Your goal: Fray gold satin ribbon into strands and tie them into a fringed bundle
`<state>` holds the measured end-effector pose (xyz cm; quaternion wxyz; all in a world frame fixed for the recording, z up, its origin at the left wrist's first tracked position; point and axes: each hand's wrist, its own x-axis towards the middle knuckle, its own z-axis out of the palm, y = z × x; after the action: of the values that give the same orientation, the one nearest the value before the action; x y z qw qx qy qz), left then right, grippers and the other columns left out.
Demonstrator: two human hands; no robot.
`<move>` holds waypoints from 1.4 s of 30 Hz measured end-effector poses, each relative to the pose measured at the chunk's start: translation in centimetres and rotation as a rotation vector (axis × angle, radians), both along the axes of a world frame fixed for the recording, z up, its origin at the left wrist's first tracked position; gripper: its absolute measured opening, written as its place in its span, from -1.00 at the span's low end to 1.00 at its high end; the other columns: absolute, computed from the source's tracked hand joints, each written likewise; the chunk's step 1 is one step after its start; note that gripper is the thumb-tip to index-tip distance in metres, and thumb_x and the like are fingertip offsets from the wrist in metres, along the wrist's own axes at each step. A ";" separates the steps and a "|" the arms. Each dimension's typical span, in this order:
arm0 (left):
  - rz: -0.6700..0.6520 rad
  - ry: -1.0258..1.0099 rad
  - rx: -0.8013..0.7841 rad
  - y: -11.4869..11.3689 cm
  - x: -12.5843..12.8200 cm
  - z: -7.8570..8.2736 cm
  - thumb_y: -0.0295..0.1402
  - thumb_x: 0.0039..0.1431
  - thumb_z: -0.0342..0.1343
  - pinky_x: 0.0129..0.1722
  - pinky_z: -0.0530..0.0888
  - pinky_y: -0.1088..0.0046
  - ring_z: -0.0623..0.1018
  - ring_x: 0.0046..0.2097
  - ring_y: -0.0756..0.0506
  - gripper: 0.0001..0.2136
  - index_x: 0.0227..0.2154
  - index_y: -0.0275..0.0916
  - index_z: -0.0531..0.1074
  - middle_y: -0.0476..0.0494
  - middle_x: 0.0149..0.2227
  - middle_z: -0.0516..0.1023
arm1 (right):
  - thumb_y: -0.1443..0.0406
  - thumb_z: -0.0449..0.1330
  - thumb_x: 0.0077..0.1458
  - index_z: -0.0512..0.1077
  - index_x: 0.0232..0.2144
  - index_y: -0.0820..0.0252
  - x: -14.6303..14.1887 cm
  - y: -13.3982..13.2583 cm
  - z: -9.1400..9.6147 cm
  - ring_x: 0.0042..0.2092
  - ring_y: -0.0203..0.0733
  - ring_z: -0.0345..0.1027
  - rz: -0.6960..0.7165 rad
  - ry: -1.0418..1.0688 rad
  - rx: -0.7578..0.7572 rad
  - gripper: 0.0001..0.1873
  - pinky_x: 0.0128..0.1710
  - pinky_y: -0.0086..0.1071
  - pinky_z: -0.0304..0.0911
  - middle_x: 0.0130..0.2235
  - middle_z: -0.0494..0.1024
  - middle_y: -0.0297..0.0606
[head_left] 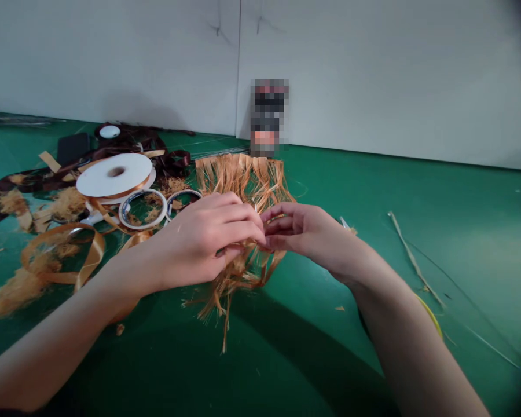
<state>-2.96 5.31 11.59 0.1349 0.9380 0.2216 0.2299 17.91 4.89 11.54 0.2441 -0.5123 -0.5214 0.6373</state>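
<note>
The left hand (200, 240) and right hand (306, 231) pinch a raffia fringe (243, 185) above a green mat (417, 197).

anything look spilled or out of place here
Loose fibre tufts are strewn over the left of the green mat, tangled among the tan ribbon, apparently shed from the fringe.

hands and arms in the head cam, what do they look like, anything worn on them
The left hand and right hand are bare: no gloves, rings, watch or bracelet show. The left forearm and right forearm are bare too, with no sleeve on them in view.
</note>
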 end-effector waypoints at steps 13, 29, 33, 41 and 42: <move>-0.014 0.146 0.244 -0.1 0.6 -0.3 -0.56 0.21 -0.04 -0.10 0.30 0.24 0.36 -0.01 -0.18 -0.82 -0.22 -0.23 0.41 -0.17 -0.07 0.48 | 0.53 0.23 -0.09 0.38 -0.37 0.17 0.1 0.0 -0.3 -0.31 -0.31 0.48 0.036 0.087 -0.004 -0.77 -0.18 -0.38 0.37 -0.41 0.55 -0.37; -0.021 -0.009 -0.167 -0.3 -0.6 0.8 -0.63 0.25 -0.06 -0.24 0.39 0.55 0.53 -0.22 0.01 -0.74 -0.18 -0.24 0.48 -0.09 -0.22 0.56 | 0.51 0.24 -0.10 0.39 -0.35 0.16 -0.2 -0.1 -0.6 -0.33 -0.25 0.49 0.020 -0.128 0.061 -0.76 -0.30 -0.37 0.38 -0.44 0.55 -0.33; -0.015 0.073 -0.337 -0.1 -0.9 2.1 -0.52 0.26 0.01 -0.27 0.41 0.56 0.55 -0.26 0.01 -0.80 -0.25 -0.18 0.52 -0.04 -0.26 0.60 | 0.44 0.26 -0.09 0.42 -0.36 0.15 -0.1 -0.4 -0.6 -0.35 -0.20 0.49 0.068 -0.231 0.108 -0.81 -0.36 -0.35 0.36 -0.43 0.57 -0.30; -0.085 0.243 -0.414 1.4 -1.6 5.0 -0.51 0.12 0.06 -0.33 0.47 0.49 0.57 -0.31 -0.05 -0.76 -0.30 -0.06 0.58 0.02 -0.29 0.62 | 0.32 0.29 -0.07 0.45 -0.45 0.19 0.1 -0.4 -0.7 -0.41 -0.28 0.40 0.154 -0.264 0.176 -0.91 -0.40 -0.38 0.30 -0.47 0.54 -0.33; -0.110 0.259 -0.408 1.4 -1.6 5.3 -0.50 0.12 0.06 -0.34 0.47 0.49 0.57 -0.32 -0.05 -0.75 -0.30 -0.04 0.58 0.02 -0.29 0.62 | 0.32 0.29 -0.07 0.44 -0.45 0.19 0.1 -0.3 -0.7 -0.42 -0.29 0.39 0.150 -0.264 0.176 -0.91 -0.40 -0.39 0.29 -0.47 0.53 -0.33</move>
<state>-4.55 6.66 16.85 0.3043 0.9237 0.2274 0.0504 18.01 4.57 10.84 0.1692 -0.5280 -0.6393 0.5328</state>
